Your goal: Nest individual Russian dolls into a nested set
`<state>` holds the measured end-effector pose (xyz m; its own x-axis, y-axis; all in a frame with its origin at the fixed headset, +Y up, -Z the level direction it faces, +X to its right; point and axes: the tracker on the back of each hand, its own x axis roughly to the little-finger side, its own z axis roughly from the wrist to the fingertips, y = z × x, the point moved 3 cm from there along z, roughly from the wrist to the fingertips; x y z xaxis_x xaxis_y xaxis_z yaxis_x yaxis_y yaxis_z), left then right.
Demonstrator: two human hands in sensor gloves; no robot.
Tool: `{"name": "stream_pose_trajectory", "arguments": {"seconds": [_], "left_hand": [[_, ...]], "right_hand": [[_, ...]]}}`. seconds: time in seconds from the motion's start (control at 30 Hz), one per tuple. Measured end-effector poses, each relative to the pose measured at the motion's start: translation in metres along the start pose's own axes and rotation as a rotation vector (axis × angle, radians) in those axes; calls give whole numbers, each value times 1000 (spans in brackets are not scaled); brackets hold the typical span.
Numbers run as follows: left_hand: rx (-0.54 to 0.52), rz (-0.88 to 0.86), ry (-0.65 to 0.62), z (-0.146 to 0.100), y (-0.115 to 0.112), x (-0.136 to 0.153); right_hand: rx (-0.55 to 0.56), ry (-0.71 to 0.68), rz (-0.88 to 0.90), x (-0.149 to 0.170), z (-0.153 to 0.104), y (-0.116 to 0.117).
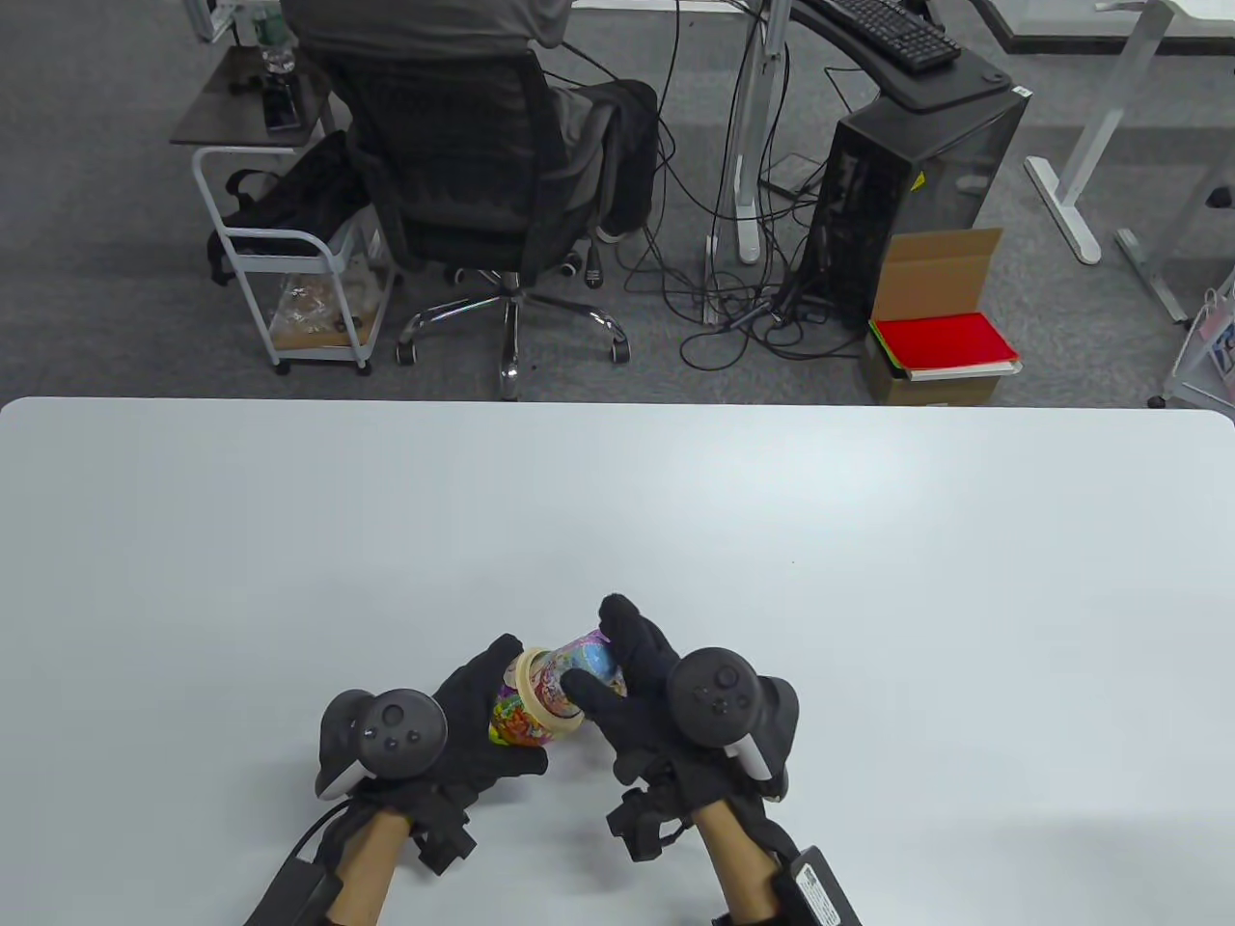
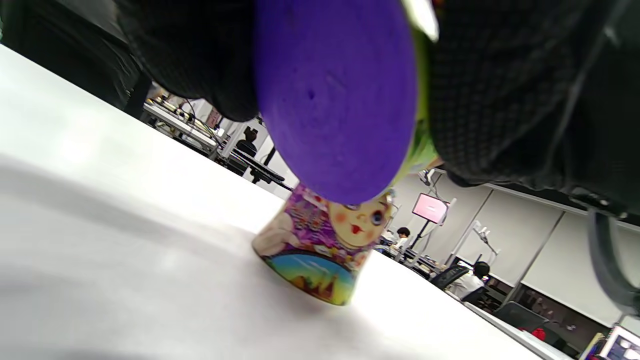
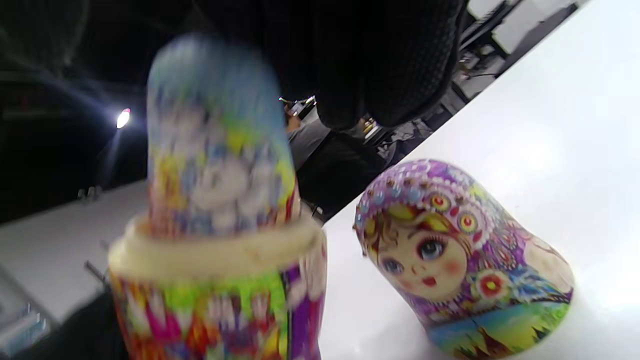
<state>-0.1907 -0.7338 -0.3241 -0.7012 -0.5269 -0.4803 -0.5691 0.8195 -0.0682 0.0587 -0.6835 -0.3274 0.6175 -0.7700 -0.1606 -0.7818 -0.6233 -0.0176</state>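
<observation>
Purple-based lower shell (image 1: 521, 719) tilted, inner doll (image 1: 579, 664) pointing up-right.

Left hand (image 1: 453, 728): enters from the bottom edge, palm turned right, fingers (image 1: 497, 666) curled around the lower doll half (image 1: 521, 719), gripping it from the left.
Right hand (image 1: 642, 690): enters from the bottom edge, close beside the left, thumb and fingers (image 1: 622, 617) wrapped on the inner doll (image 1: 579, 666) that sits in the half.
Trackers: one strapped on the back of each hand, facing up.
Forearms: bare skin shows below both gloves, angled in toward each other.
Height: both hands held just above the table (image 1: 289, 540).
</observation>
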Motion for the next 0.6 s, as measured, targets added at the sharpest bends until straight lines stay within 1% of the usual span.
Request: {"name": "stream_pose_trajectory", "arguments": {"seconds": [0.03,0.1,0.17,0.2,0.23,0.27,0.3,0.33,0.37,0.4,0.43,0.47,0.5,0.53,0.57,0.6], "left_hand": [[-5,-6,10,0,2,4],[-24,-27,30,-1,6,10],[-52,-42,48,-2,10,14],[-60,-52,57,-2,11,17],[-65,-55,60,-2,12,18],[-66,-55,64,-2,12,19],[-63,-55,66,-2,12,19],[-56,-50,65,-1,11,19],[-52,-46,63,-1,10,19],[-49,-45,60,-2,10,18],[-47,-44,57,-2,9,18],[-45,-45,52,-2,9,18],[-44,-45,49,-2,10,17],[-43,-47,46,-3,10,17],[-41,-49,42,-3,10,17],[-41,-51,42,-3,11,18]], "right_hand": [[26,41,37,10,2,-5],[65,121,43,29,6,-8],[86,161,-69,43,9,-1],[54,143,-185,46,12,8],[19,123,-263,45,13,15],[-33,97,-403,41,15,29],[-58,88,-490,38,17,39],[-92,88,-602,34,19,54],[-95,83,-662,31,20,66],[-70,84,-683,30,22,72],[-12,96,-685,30,22,77],[61,91,-676,29,21,75],[77,70,-659,28,23,71],[82,84,-637,30,23,64],[114,98,-537,33,22,51],[133,110,-480,35,23,44]]}}
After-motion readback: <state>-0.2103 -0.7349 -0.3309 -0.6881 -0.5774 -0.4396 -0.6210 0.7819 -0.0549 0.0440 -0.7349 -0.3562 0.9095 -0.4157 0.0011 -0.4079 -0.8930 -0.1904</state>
